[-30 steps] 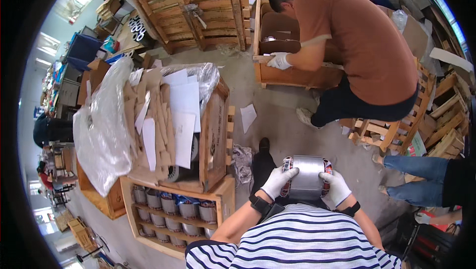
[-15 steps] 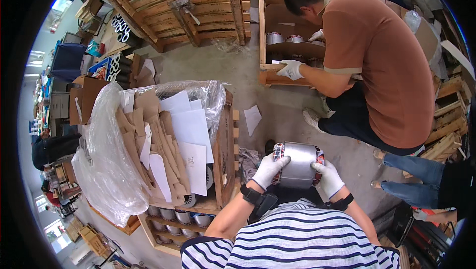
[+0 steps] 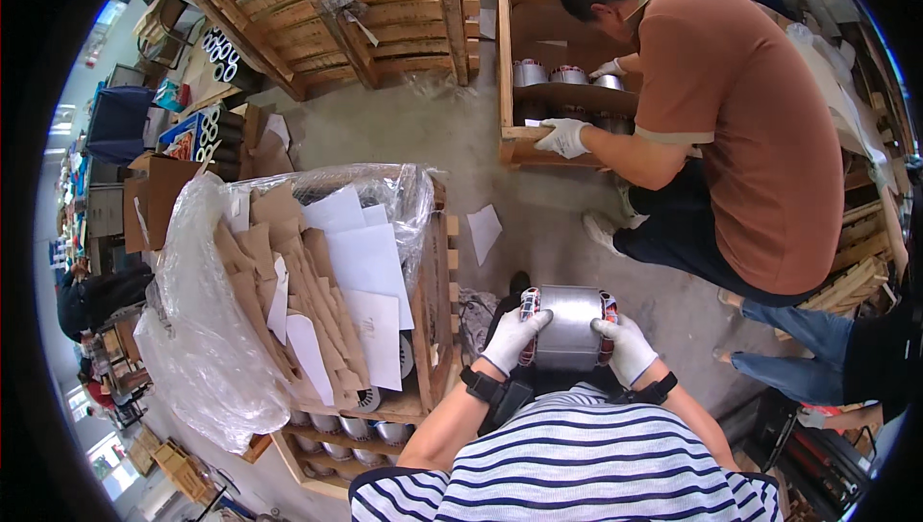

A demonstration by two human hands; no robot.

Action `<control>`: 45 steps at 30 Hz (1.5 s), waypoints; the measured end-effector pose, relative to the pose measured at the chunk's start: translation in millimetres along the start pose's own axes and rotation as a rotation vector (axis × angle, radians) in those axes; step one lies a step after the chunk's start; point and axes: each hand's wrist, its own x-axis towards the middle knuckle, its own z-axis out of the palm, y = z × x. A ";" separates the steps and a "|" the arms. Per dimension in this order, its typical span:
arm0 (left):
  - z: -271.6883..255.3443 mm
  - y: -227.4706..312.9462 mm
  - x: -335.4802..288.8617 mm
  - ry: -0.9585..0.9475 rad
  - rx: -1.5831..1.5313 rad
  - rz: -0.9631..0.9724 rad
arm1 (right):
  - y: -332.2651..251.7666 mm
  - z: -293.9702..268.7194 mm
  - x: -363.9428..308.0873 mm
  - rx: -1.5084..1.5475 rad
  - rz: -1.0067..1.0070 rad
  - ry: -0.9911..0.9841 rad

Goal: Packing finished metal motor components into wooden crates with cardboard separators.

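Between my two gloved hands, in front of my striped shirt, is a motor stator (image 3: 568, 328), a silvery metal cylinder with laced copper windings showing at both ends. My left hand (image 3: 514, 337) is closed on its left end, thumb lying on the metal edge. On the opposite end my right hand (image 3: 628, 347) grips near the windings, thumb pointing inward. The stator lies with its axis running left to right. Its underside and most of my fingers are hidden.
A co-worker (image 3: 735, 128) squats at the far right, gloved hands at a wooden crate (image 3: 507, 61) holding several stators. To my left stands another crate (image 3: 437, 330) topped with cardboard, paper and plastic film. A pallet (image 3: 385, 3) leans at the back. Someone in jeans (image 3: 798, 335) stands right.
The stator and both my hands have shifted slightly left and down in the picture. The co-worker's farther hand has moved, and a silvery cylinder now shows beside it in the crate.
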 end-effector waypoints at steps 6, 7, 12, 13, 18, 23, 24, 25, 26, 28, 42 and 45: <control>3.4 -1.9 2.0 0.010 -0.085 -0.057 | -1.2 -1.9 1.8 -0.003 0.005 0.001; 3.8 -1.8 2.6 0.014 -0.089 -0.071 | -2.3 0.0 1.0 0.002 -0.012 -0.005; 6.3 9.6 -1.0 0.030 -0.066 -0.094 | -3.8 0.7 1.2 -0.015 -0.035 0.003; 4.2 12.7 -1.5 -0.005 -0.052 -0.130 | -5.1 3.4 0.0 0.008 -0.039 0.023; -1.4 6.3 0.9 -0.037 -0.051 -0.135 | -5.3 7.7 1.4 0.019 -0.033 0.050; 3.6 14.5 -7.8 0.024 -0.112 -0.078 | 1.2 4.0 9.6 0.007 -0.027 0.036; 2.4 14.0 -8.6 0.027 -0.114 -0.078 | 2.0 3.6 11.0 0.004 -0.025 0.034; 1.1 12.7 -9.4 0.038 -0.107 -0.068 | 2.6 3.0 12.1 -0.024 -0.014 0.009; 0.2 11.9 -9.7 0.049 -0.100 -0.058 | 3.1 1.8 13.6 -0.052 -0.004 -0.015; 0.0 13.1 -8.6 0.065 -0.091 -0.073 | 4.1 -4.9 22.7 -0.040 0.023 -0.008; 68.9 178.1 -16.8 0.036 0.263 0.604 | -130.5 39.6 -58.5 -0.206 -0.773 0.068; 88.2 186.7 -13.0 -0.020 0.233 0.674 | -135.7 25.1 -72.0 -0.222 -0.815 0.150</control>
